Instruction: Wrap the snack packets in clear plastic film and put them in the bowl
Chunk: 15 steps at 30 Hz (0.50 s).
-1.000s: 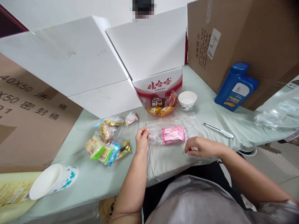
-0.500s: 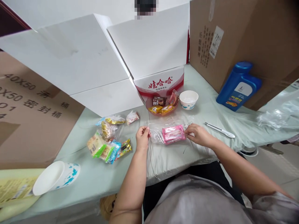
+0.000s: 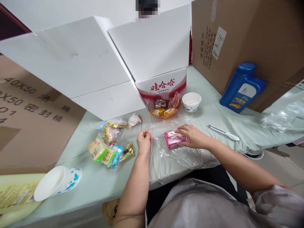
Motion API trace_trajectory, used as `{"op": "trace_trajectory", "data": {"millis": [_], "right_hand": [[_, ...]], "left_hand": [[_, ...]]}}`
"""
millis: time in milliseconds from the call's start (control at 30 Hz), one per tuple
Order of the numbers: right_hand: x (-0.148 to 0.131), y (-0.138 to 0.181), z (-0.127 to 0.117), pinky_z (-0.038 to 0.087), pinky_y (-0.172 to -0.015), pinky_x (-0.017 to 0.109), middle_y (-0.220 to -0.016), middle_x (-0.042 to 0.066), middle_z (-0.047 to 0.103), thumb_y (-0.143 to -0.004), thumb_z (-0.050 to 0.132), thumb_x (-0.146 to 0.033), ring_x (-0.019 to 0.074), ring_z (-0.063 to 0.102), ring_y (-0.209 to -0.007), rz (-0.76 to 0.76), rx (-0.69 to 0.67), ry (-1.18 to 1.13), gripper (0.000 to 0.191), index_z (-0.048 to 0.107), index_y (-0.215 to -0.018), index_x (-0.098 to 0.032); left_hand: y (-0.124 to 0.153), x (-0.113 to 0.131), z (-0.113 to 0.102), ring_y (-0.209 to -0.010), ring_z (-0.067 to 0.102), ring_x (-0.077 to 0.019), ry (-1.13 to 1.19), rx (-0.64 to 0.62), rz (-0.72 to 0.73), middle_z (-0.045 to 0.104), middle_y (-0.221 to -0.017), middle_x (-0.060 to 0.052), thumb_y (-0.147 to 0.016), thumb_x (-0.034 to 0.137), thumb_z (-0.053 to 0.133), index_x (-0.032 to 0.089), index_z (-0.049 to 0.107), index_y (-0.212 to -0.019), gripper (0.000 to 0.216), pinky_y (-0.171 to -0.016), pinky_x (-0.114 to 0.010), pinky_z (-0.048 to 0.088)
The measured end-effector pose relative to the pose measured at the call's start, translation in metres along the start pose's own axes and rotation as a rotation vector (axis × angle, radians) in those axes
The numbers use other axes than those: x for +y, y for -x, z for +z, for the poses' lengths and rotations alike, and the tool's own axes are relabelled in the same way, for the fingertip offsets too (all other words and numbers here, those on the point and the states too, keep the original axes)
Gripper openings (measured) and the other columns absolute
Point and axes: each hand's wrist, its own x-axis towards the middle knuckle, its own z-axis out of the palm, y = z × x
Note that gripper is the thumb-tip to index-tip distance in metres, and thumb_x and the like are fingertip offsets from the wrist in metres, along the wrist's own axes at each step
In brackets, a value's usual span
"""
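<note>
A small pink packet with white lettering lies on a clear plastic bag spread over the cloth. My right hand is at the packet's right end, fingers over its top and thumb on the near side, gripping it. To the left, my left hand pinches the left edge of the clear bag between thumb and fingers. Just beyond the bag sits a reddish see-through bowl holding several wrapped snacks.
Several wrapped snacks lie left of my left hand. A white paper bowl stands by the snack bowl, another paper bowl lies tilted at left. A utility knife and blue bottle are right. Boxes line the back.
My right hand has moved left, from beside the pink packet to over its right end. The clear bag now lies spread wider around the packet. My left hand has barely moved.
</note>
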Motion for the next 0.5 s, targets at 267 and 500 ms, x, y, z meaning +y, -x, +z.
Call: {"op": "trace_trajectory", "data": {"millis": [267,500], "right_hand": [[0.010,-0.005,0.008,0.038,-0.093,0.049,-0.111,0.015,0.060,-0.066,0.074,-0.035,0.0328,0.053,-0.103,-0.020,-0.198,0.167,0.078,0.049,-0.138,-0.020],[0.015,-0.016,-0.045,0.045,-0.085,0.036,-0.112,0.009,0.057,-0.065,0.066,-0.023,0.0254,0.056,-0.099,-0.043,-0.084,-0.101,0.077,0.045,-0.139,-0.023]], "left_hand": [[-0.004,-0.007,-0.001,-0.039,0.044,-0.0069,-0.060,0.002,0.008,0.050,-0.051,0.008,-0.070,0.033,0.069,0.019,0.054,-0.071,0.021,-0.042,-0.019,0.032],[-0.003,-0.010,0.002,-0.038,0.045,-0.0078,-0.118,-0.016,0.018,0.051,-0.050,0.008,-0.072,0.030,0.069,0.019,0.057,-0.072,0.016,-0.043,-0.019,0.033]]}}
